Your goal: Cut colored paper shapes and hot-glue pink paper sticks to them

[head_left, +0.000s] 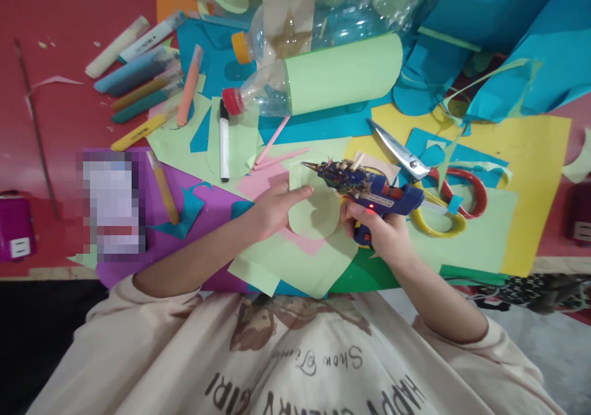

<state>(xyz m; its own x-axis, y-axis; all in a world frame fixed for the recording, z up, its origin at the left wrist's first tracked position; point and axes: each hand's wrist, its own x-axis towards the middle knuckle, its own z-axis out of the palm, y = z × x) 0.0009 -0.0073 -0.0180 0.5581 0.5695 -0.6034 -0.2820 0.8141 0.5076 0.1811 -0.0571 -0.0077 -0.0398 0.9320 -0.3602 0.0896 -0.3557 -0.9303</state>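
Note:
My right hand (385, 233) is wrapped round the handle of a blue hot glue gun (392, 196), whose metal tip points left. Dried glue and debris cling to its front, and a small red light glows on its side. Beneath the tip is a light green paper cutout (314, 212) with a rounded lower end. My left hand (272, 212) grips the cutout's left edge, thumb on top and the other fingers partly hidden. Pink paper (258, 184) and more green sheets lie under it.
Scissors (401, 153) with red and yellow handles lie right of the glue gun. Beyond my hands rest a bottle wrapped in green paper (346, 73), a marker (224, 150) and several coloured pens (133, 73). A blurred phone-like object (111, 205) lies at left.

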